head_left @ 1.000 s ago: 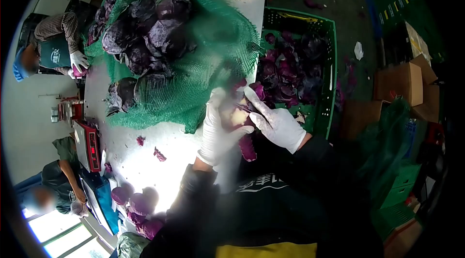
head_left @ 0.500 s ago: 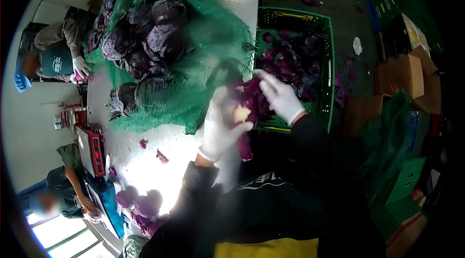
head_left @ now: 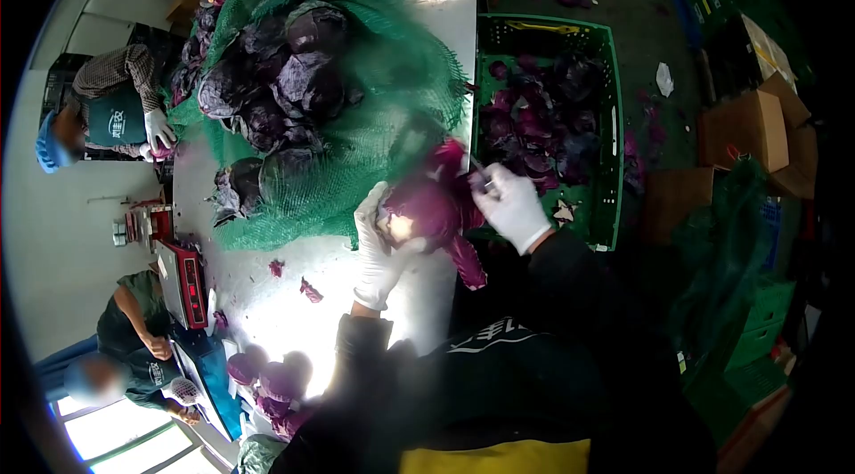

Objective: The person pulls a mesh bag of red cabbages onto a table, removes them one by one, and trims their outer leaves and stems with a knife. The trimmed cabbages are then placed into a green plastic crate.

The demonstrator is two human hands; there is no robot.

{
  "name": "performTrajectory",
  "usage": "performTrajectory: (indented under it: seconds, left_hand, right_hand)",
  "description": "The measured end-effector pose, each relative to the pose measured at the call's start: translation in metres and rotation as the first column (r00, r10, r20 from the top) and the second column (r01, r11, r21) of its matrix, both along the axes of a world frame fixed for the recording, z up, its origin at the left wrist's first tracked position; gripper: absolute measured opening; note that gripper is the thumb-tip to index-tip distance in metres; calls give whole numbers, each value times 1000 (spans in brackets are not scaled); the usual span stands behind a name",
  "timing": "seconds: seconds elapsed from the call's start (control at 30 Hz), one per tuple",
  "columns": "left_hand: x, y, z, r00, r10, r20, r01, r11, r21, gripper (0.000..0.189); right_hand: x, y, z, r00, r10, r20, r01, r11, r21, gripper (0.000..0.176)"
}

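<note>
My left hand [head_left: 378,251], in a white glove, grips a red cabbage [head_left: 427,211] from the left, with its pale cut stem end facing me. Loose outer leaves hang from the cabbage's right and lower side, one long leaf [head_left: 468,262] drooping down. Just right of the cabbage my gloved right hand [head_left: 517,211] is closed around a thin, greyish, knife-like tool [head_left: 482,175], blurred and mostly hidden by the fingers. A green mesh sack [head_left: 392,73] with several unpeeled red cabbages [head_left: 307,82] lies on the metal table [head_left: 321,274] beyond my left hand.
A green crate [head_left: 614,127] at the right holds purple leaves and a pale scrap [head_left: 564,210]. Peeled cabbages [head_left: 280,380] sit at the table's lower left, near a red scale [head_left: 189,283]. Two co-workers stand across the table. Cardboard boxes [head_left: 744,136] are at far right.
The cabbage and my left hand have shifted slightly left, and leaves now splay away from its right side. My right hand has drawn back from the cabbage, its fingers now curled. A pale scrap now shows in the crate.
</note>
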State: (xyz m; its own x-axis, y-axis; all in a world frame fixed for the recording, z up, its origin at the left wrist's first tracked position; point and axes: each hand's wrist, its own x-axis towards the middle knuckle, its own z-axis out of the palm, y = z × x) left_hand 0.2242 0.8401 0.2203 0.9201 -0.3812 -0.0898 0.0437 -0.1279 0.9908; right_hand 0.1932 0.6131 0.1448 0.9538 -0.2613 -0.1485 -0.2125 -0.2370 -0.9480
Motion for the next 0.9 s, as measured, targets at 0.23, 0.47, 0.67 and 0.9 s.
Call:
performTrajectory:
  seconds: [0.23,0.47,0.67,0.9]
  left_hand:
    - [-3,4,-18,1000,-6,-11,5,994,-106,89]
    - [-25,-40,-14,945,296,-142,-289,955,71,84]
    - [21,-28,21,993,-77,84,52,962,270,105]
    - [47,-22,34,715,-547,436,166,739,653,113]
  right_hand:
    - [-6,-10,2,989,-141,34,144,982,-121,60]
    - [9,19,24,978,72,194,-105,981,164,47]
    - [-8,7,49,981,79,-175,17,872,489,38]
    - [1,2,43,987,140,80,-152,973,175,59]
